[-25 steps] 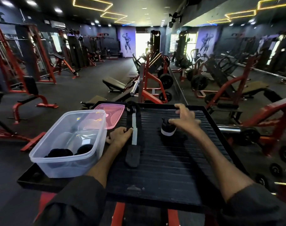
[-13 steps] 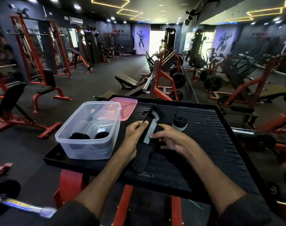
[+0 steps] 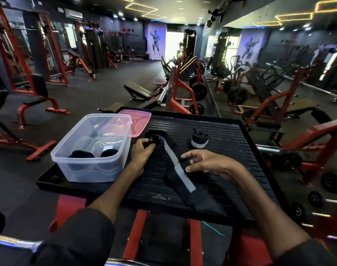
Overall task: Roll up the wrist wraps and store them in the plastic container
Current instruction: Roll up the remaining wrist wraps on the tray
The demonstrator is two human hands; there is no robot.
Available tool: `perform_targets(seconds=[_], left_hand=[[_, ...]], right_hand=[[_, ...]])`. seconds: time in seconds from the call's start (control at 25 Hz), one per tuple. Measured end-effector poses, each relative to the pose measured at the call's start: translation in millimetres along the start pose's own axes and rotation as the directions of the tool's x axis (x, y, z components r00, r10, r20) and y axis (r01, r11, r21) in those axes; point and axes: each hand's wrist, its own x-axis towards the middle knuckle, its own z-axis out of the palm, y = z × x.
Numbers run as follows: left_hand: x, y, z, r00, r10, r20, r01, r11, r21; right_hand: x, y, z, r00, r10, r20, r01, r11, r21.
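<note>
An unrolled black wrist wrap (image 3: 180, 174) with a grey stripe lies diagonally across the black ribbed platform (image 3: 231, 166). My left hand (image 3: 141, 152) pinches its far end, where the strap loops over. My right hand (image 3: 206, 164) hovers beside the strap's middle, fingers spread and holding nothing. A rolled wrap (image 3: 199, 138) with a white band stands upright at the far right of the platform. The clear plastic container (image 3: 92, 148) sits at the left with two dark rolled wraps (image 3: 81, 154) inside.
A pink lid (image 3: 138, 120) lies behind the container. Red gym machines, benches and weight plates surround the platform. A barbell sleeve (image 3: 14, 244) shows at the lower left, and a red frame supports the platform below.
My right hand left the rolled wrap and came over to the flat strap. My left hand moved up to the strap's far end. The camera has shifted left and closer.
</note>
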Motion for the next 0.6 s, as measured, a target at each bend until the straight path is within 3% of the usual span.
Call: perform_targets(seconds=[0.12,0.28,0.4,0.52,0.6], left_hand=[[5.2,-1.0,1.1,1.0,-0.013,-0.023,0.013,1.0,0.014],[5.7,-0.3,0.9,0.999,-0.017,-0.049,0.016,0.999,-0.032],[5.6,-2.9,1.5,0.998,0.01,-0.06,-0.009,1.0,0.017],[7.2,-6.2,0.6,0.998,0.023,-0.067,-0.017,0.997,0.078],[9.6,-7.5,-1.7,0.997,0.03,-0.074,-0.023,0.995,0.101]], right_hand=[[5.8,-14.7,-15.9,0.991,0.043,-0.124,-0.078,0.952,-0.296],[49.6,-55.0,-9.8,0.931,-0.052,-0.361,-0.209,0.733,-0.647],[108.3,-82.4,0.7,0.922,-0.179,-0.344,-0.179,0.591,-0.787],[163.1,-85.4,3.5,0.951,-0.224,-0.215,-0.128,0.346,-0.929],[188.2,-78.4,2.4,0.968,-0.207,-0.143,-0.077,0.297,-0.952]])
